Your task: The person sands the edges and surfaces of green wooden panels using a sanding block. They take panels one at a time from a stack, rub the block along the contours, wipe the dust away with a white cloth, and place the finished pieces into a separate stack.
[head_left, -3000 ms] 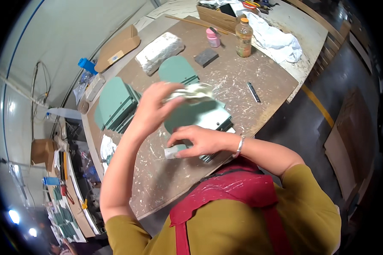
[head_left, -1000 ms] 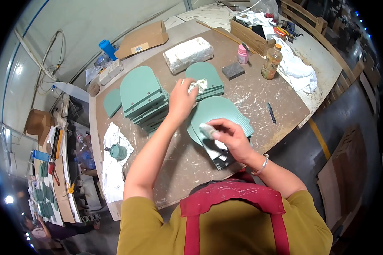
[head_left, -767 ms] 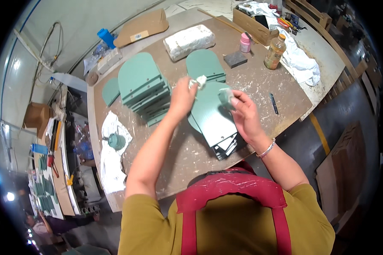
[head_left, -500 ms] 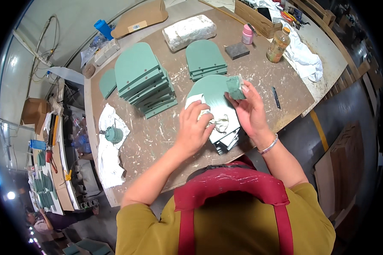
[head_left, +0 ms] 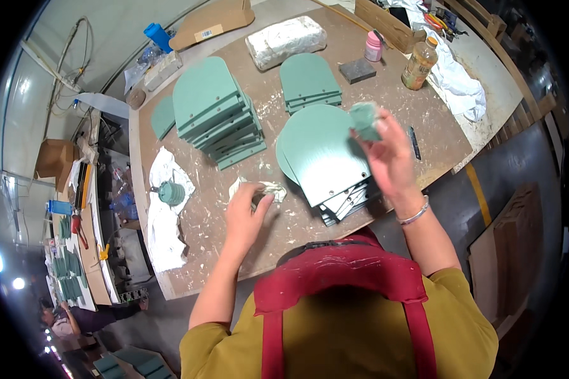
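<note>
My left hand (head_left: pixel 245 211) is down on the brown worktable, its fingers closed on a crumpled white cloth (head_left: pixel 274 189). To its right lies a stack of green round-topped panels (head_left: pixel 325 148), the top one glossy and slightly turned from the one below. Above that stack's right side, my right hand (head_left: pixel 391 158) pinches a small green-stained pad (head_left: pixel 365 120) between thumb and fingers; the pad is a little blurred. A taller pile of green panels (head_left: pixel 208 88) stands to the left, and a shorter pile (head_left: pixel 308 77) sits behind the nearest stack.
A small green jar (head_left: pixel 171 193) rests on a white rag (head_left: pixel 164 230) at the left. Toward the back are a wrapped white bundle (head_left: pixel 286 43), a dark block (head_left: pixel 358 71), a pink bottle (head_left: pixel 373 47) and a drink bottle (head_left: pixel 420 64). A dark blade-like strip (head_left: pixel 415 143) lies right.
My left hand has moved left off the top panel with the cloth, down to the tabletop. My right hand, still holding the pad, has shifted slightly right. The view has shifted a little.
</note>
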Demonstrator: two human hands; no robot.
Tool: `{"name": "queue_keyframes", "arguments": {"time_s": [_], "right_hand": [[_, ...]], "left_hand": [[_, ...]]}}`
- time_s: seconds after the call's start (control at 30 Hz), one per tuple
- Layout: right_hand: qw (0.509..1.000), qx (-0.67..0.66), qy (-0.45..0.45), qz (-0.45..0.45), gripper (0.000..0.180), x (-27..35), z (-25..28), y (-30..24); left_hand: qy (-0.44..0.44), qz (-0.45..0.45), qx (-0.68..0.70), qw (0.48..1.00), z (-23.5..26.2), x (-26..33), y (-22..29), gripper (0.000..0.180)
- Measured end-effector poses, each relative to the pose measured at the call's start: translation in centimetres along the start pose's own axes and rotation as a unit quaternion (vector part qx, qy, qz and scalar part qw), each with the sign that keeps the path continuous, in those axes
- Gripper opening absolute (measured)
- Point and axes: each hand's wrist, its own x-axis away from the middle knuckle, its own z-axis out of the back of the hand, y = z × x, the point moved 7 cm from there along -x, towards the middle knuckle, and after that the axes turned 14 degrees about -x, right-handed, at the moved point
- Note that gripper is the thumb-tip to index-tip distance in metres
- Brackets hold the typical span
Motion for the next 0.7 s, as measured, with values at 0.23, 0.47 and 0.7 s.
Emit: {"name": "queue_keyframes", "arguments": {"time_s": [0.23,0.47,0.7], "right_hand": [[0.998,0.008,0.055,-0.001,0.037,-0.1,3.7,-4.3],[0.994,0.000,0.106,-0.039,0.034,0.1,8.6,-7.3],[0.993,-0.013,0.094,-0.066,0.034,-1.1,10.9,-9.6]], "left_hand": [[-0.249,0.204,0.341,0.883,-5.9,0.6,6.3,0.023],[-0.093,0.315,0.509,0.796,0.0,1.1,7.6,0.010],[-0.021,0.217,0.490,0.844,1.6,-12.1,7.6,0.018]]}}
